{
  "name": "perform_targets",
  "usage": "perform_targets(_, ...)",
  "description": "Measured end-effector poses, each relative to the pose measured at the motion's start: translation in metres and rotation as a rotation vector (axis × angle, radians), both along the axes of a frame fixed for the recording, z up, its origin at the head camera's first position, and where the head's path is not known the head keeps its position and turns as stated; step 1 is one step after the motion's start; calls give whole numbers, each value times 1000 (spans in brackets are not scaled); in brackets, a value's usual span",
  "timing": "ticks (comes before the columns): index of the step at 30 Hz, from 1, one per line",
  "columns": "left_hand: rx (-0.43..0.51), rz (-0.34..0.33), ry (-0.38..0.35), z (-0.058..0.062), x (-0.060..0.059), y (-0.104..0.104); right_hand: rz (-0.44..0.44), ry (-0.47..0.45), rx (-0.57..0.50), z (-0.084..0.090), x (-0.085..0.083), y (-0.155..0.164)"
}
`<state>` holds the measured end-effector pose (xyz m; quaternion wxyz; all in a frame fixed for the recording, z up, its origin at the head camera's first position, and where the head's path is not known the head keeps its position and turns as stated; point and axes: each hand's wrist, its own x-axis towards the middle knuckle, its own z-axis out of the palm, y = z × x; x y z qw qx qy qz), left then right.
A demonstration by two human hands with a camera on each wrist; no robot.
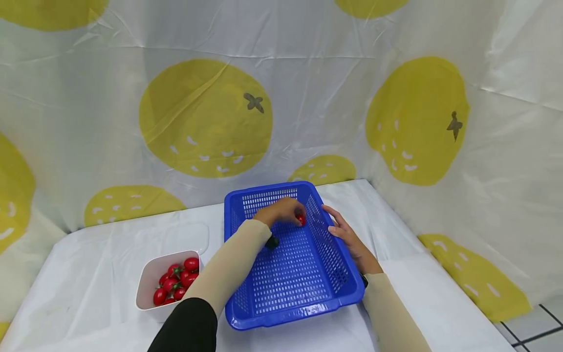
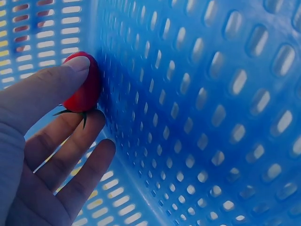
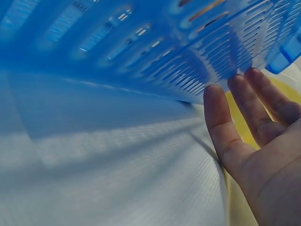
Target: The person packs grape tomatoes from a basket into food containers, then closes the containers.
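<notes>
The left hand reaches into the blue basket and pinches a red cherry tomato between thumb and fingers, holding it right against the basket's inner wall on the side toward the right hand. The right hand lies outside that same wall, fingers straight and relaxed along the rim, gripping nothing. Well off to the left hand's outer side sits a white tub holding more cherry tomatoes.
</notes>
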<state>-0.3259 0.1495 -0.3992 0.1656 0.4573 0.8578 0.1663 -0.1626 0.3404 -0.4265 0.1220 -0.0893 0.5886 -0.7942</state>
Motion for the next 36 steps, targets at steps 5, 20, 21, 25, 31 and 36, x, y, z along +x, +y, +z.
perform_targets(5, -20, -39, 42, 0, 2, 6, 1, 35, 8, -2, -2, 4)
perform_targets(20, -69, -57, 97, 17, 9, 12, 52, -3, 13, -3, -5, 21)
perform_targets(21, -66, -62, 103, 19, 10, 12, 53, -16, 15, -3, -5, 22)
perform_targets(25, -61, -89, 126, 30, 12, 14, 53, -21, 18, -1, -8, 27)
perform_targets(31, -47, -117, 167, 51, 16, 12, 66, -32, 10, 1, -16, 34)
perform_targets(36, -27, -147, 198, 73, 22, 8, 51, -85, 48, 5, -19, 41)
